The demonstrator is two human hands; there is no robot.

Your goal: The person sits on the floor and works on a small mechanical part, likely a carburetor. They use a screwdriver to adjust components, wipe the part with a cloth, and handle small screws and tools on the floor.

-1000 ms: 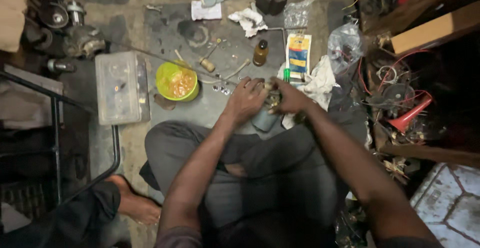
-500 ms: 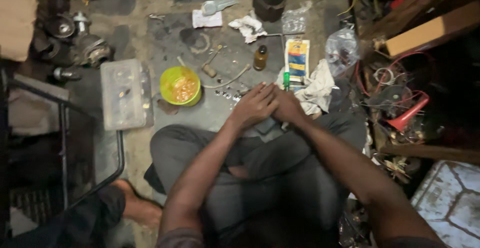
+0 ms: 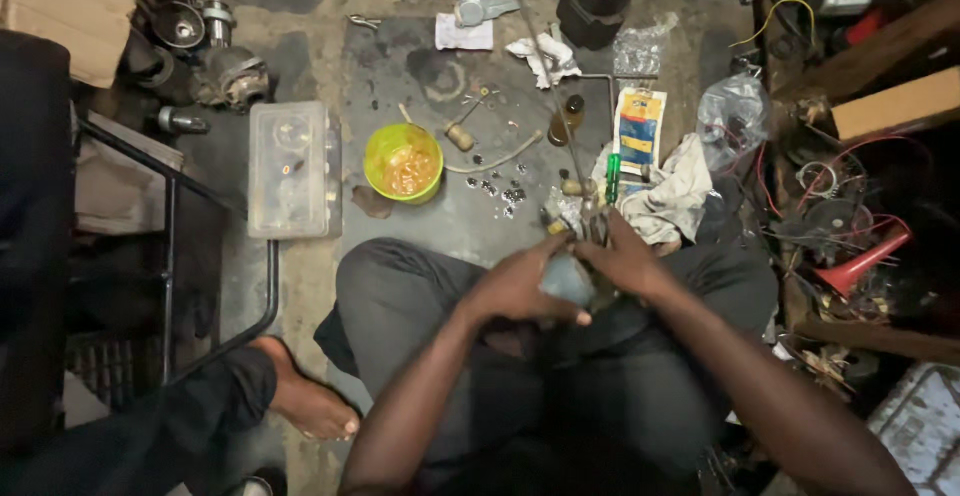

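A small grey metal part sits between both hands above the lap, its rounded, dull face turned up. The left hand wraps its near side, the right hand its far side; finer detail is blurred.

A bowl sits on the floor mat, right of a lidded box; a bottle stands farther right, seemingly beside a packet.

Both hands, left and right, clasp small grey part over lap; yellow bowl near.
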